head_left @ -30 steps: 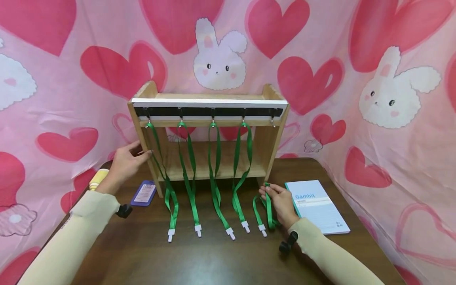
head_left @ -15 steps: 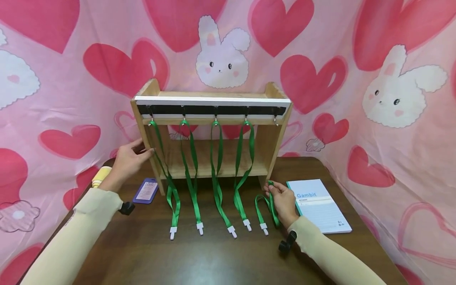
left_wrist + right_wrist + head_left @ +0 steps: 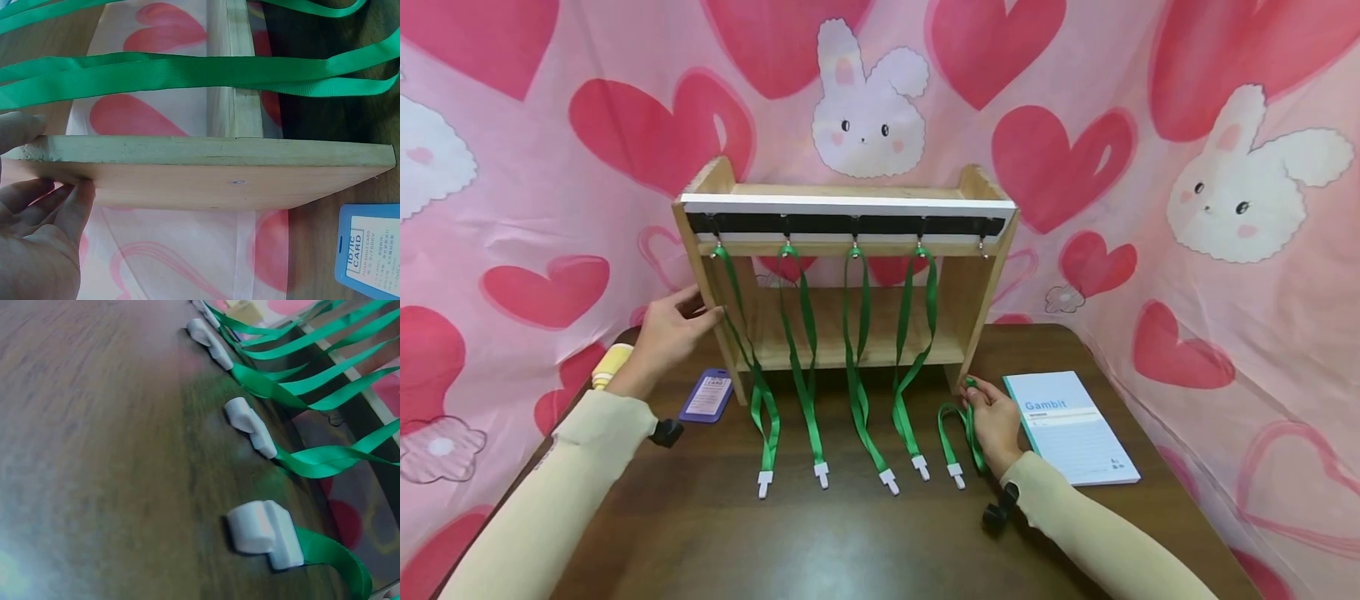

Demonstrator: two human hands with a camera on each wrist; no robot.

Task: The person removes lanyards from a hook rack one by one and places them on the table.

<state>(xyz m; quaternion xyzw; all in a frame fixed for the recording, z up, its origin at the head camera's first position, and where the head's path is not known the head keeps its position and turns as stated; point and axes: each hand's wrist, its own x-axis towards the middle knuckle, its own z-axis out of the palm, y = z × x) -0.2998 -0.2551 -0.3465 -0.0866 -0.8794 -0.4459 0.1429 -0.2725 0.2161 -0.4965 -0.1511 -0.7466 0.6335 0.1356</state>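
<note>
- Pink cloth (image 3: 955, 125) printed with hearts and rabbits hangs behind a dark brown surface (image 3: 850, 550), on which a wooden shelf (image 3: 962, 308) stands upright.
- Little has changed over the last second: both hands keep their places against the shelf, and the head view tips only slightly.
- The clearest shift is in the strap below the right hand (image 3: 996, 417), which shows fewer folds now, as if the loose length has been drawn straighter.
- That hand is closed in a pinch on the upper part of a green lanyard (image 3: 947, 442), beside the foot of the shelf's right side; the lanyard's white clip (image 3: 265, 534) lies on the surface.
- The left hand (image 3: 673, 327) stays clamped on the shelf's left side, thumb at the front edge and fingers against the outer face, seemingly to steady it.
- Four other lanyards (image 3: 859, 404) hang from hooks, while the rightmost hook (image 3: 982, 247) carries none, so the count of hung lanyards remains at four.
- Around them, a blue card holder (image 3: 707, 396) lies left of the shelf, a notebook (image 3: 1071, 429) lies just beside the right hand, and a yellow object (image 3: 612, 367) sits partly hidden behind the left forearm.
</note>
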